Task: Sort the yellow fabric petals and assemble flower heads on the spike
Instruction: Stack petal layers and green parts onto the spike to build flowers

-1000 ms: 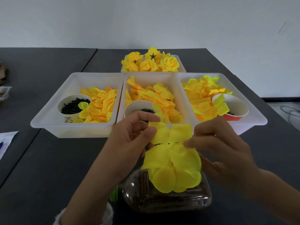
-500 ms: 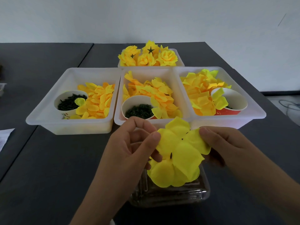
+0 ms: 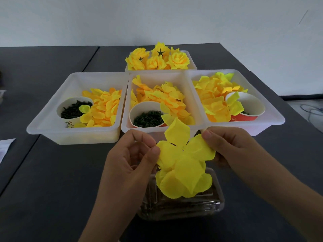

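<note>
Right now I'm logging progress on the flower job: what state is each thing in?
Left hand: pinches the petal layer's left edge.
Right hand: pinches its right edge.
Petal layer: held spread above the clear container.
Clear container: on the table, dark contents.
Three front trays: loose petals, a cup in each.
Back tray: holds finished flower heads.

Petal layer [image 3: 183, 154] now spread flatter than a second ago, no longer bunched between the hands, its top petal standing up clear above both thumbs. Left hand [image 3: 132, 159] pinches the left petal edge, thumb tip nearer the centre than before. Right hand [image 3: 232, 147] sits farther right, fingertips [image 3: 207, 135] at the right petal's upper edge rather than over the middle.
</note>
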Available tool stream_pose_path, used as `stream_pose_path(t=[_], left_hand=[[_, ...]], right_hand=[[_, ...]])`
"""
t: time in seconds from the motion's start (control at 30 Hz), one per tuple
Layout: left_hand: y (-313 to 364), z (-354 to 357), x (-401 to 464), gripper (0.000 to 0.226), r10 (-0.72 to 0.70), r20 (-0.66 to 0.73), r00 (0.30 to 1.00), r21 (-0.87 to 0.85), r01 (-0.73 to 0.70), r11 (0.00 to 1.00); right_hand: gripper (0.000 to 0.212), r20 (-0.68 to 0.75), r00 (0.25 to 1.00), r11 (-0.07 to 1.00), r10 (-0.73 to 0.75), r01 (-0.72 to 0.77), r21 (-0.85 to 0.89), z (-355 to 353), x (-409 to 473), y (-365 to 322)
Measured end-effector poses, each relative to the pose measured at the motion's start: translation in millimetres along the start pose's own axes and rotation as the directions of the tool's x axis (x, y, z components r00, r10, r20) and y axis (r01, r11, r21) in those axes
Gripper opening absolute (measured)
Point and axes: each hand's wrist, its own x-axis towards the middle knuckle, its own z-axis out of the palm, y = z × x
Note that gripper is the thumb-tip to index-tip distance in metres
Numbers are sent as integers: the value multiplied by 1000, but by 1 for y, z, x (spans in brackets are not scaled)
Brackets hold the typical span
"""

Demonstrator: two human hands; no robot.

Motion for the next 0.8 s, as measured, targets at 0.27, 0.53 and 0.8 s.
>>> stream_pose_path(t=[0.27, 0.53, 0.8], left_hand=[[-1, 0, 1, 8, -5, 3, 1000, 29, 5, 1000], [-5, 3, 0, 5, 2, 14, 1000, 38, -3, 999], [-25, -1, -7, 16, -34, 40, 999, 254, 22, 967]], right_hand=[[52, -7, 1000, 999, -13, 12, -49, 0, 8, 3], [47, -21, 1000, 998, -14, 13, -69, -2, 9, 11], [38, -11, 999, 963, -38, 33, -268, -1, 5, 32]])
